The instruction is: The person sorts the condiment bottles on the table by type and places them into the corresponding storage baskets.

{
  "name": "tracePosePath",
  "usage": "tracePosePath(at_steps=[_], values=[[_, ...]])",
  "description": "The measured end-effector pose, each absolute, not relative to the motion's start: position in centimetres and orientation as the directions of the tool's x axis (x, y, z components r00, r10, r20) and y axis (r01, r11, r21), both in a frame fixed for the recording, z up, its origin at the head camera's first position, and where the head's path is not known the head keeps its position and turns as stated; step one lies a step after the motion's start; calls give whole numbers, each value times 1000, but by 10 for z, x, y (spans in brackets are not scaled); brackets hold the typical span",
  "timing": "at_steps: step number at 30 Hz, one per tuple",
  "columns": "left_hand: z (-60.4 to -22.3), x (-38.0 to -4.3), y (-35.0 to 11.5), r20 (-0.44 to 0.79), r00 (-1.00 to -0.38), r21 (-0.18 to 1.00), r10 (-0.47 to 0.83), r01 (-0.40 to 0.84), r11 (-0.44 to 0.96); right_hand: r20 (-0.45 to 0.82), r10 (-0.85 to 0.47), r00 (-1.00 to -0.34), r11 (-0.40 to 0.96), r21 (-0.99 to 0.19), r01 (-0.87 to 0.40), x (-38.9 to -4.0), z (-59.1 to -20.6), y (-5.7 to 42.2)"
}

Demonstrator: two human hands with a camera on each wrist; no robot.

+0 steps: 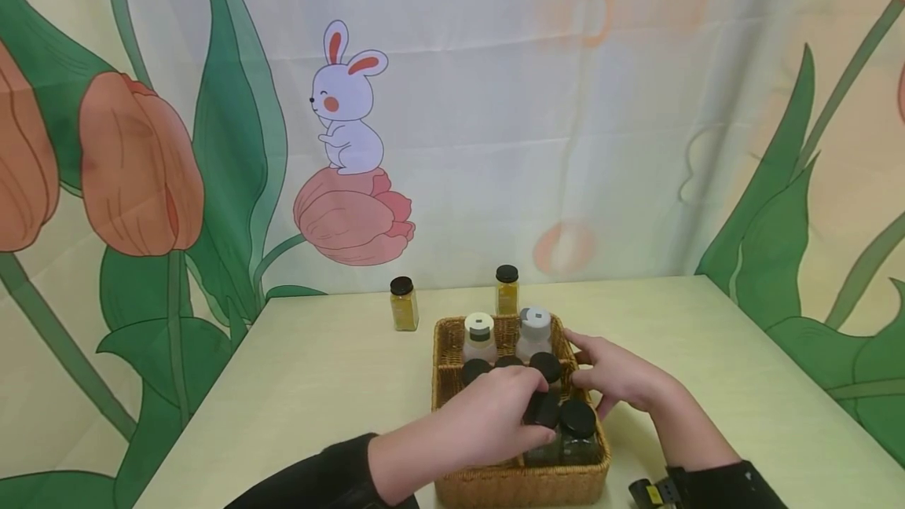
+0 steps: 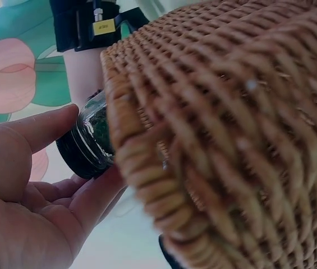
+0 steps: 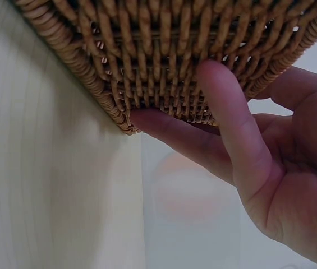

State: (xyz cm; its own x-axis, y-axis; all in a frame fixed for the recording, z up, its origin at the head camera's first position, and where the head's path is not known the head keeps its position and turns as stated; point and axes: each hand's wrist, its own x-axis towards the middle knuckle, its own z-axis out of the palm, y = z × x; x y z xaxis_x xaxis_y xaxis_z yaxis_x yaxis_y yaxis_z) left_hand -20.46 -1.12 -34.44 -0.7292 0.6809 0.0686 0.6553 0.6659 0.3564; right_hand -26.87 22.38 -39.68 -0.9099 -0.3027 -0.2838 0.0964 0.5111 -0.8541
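My left hand (image 1: 488, 411) reaches over a wicker basket (image 1: 523, 485) and pinches the black lid of a small glass jar (image 1: 543, 410) between thumb and fingers. In the left wrist view this jar (image 2: 96, 126) has clear glass with dark green contents, and the basket's woven wall hides its lower part. My right hand (image 1: 622, 375) holds the basket's right side. Seen from the right wrist, two fingers (image 3: 225, 101) lie nearly straight against the outer wicker, while another digit passes behind the rim. Beside the pinched jar stands another black-lidded jar (image 1: 578, 432).
Several more black-lidded jars sit in the basket's compartments, with two white-capped bottles (image 1: 480, 336) in the far ones. Behind the basket, on the pale table (image 1: 318, 383), stand two yellow-filled jars (image 1: 404, 306). A printed curtain (image 1: 481, 140) hangs along the table's far edge.
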Motion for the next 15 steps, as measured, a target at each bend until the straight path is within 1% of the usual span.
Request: tracePosePath(at_steps=[6,10,15], values=[[-353,-207,-10,61,-719,341,692,667,663,-284,-299,-911,515,-852,96,-268,-396,223],[-356,-207,-10,56,-714,351,698,669,655,-283,-298,-912,512,-854,98,-268,-396,223],[-357,-206,-10,37,-720,360,693,657,662,-281,-297,-912,507,-856,99,-268,-397,224]])
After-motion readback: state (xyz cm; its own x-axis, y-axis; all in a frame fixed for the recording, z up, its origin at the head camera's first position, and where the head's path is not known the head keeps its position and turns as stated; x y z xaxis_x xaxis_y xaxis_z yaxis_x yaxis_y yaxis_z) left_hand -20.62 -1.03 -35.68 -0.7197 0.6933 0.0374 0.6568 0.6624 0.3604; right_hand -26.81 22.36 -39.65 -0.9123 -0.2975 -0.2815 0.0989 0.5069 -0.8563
